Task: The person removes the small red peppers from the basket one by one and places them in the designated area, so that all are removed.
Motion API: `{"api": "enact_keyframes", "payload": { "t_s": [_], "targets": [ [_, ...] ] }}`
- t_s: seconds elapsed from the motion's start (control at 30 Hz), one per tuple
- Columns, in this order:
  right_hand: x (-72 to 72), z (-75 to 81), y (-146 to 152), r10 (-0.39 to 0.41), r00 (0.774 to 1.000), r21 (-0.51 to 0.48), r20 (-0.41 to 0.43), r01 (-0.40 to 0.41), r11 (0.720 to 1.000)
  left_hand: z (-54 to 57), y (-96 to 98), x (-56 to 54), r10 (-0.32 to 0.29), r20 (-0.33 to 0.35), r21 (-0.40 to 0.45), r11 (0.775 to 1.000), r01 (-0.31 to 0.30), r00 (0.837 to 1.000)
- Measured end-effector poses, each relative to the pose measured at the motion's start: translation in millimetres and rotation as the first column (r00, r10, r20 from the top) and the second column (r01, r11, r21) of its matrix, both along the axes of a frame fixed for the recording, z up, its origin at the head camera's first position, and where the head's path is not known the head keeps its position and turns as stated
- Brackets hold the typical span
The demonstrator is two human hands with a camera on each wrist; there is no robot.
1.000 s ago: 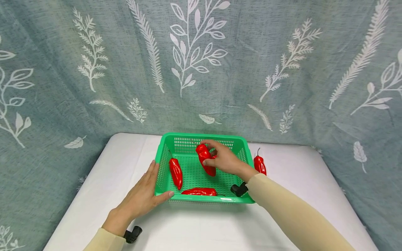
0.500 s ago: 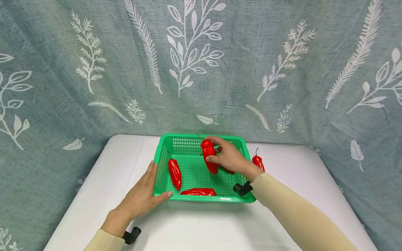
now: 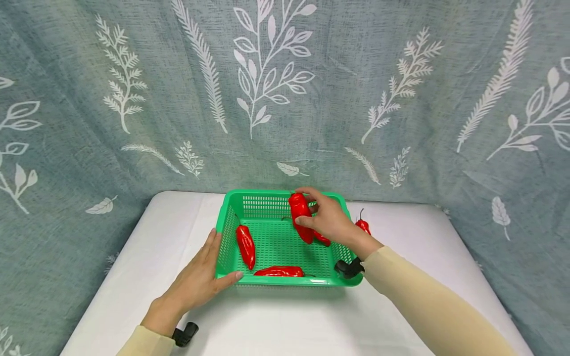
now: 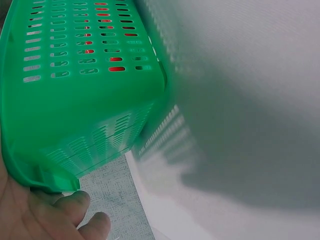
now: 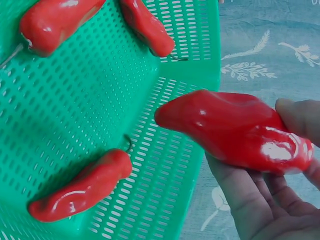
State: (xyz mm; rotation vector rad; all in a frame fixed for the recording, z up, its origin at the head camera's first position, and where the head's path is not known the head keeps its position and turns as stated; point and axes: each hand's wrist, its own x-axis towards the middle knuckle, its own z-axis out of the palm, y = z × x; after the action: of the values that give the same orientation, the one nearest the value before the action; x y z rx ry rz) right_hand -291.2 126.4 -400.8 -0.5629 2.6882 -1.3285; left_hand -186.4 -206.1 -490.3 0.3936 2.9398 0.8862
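Note:
My right hand holds a glossy red chili pepper between thumb and fingers, over the right part of a green slotted plastic basket. In the right wrist view the held chili pepper lies lengthwise above the basket's wall. Inside are one red chili pepper at the left, one along the front, and one partly hidden below the right hand. My left hand rests on the basket's front left corner, fingers straight along the side, thumb on the front rim.
Another red chili pepper lies outside the basket on the right, partly covered by my arm. The basket stands on a white-covered table. Behind it hangs a grey-green curtain with white leaf prints.
My right hand has moved to the right and slightly back with the held chili pepper, now more upright. The chili pepper beneath it shows at another place. The left hand has stayed on the basket.

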Motion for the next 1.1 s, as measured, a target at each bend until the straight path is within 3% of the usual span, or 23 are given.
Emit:
{"api": "enact_keyframes", "payload": {
  "t_s": [0.3,0.63,1.1],
  "targets": [
    [9.8,8.6,9.5,-0.027,1.0,0.013,0.004,0.027,1.0,-0.4,0.1,-0.1,-0.006,-0.002,0.007,1.0,0.006,1.0],
    [21.8,14.6,24.9,-0.059,0.996,0.08,-0.065,0.064,0.995,1.0,0.8,1.0,-0.007,-0.009,-0.004,1.0,0.007,1.0],
    [32.2,15.0,48.9,-0.091,0.992,0.095,-0.09,0.1,0.99,3.3,1.9,0.7,-0.029,-0.1,-0.151,0.988,0.014,0.995]
  ]
}}
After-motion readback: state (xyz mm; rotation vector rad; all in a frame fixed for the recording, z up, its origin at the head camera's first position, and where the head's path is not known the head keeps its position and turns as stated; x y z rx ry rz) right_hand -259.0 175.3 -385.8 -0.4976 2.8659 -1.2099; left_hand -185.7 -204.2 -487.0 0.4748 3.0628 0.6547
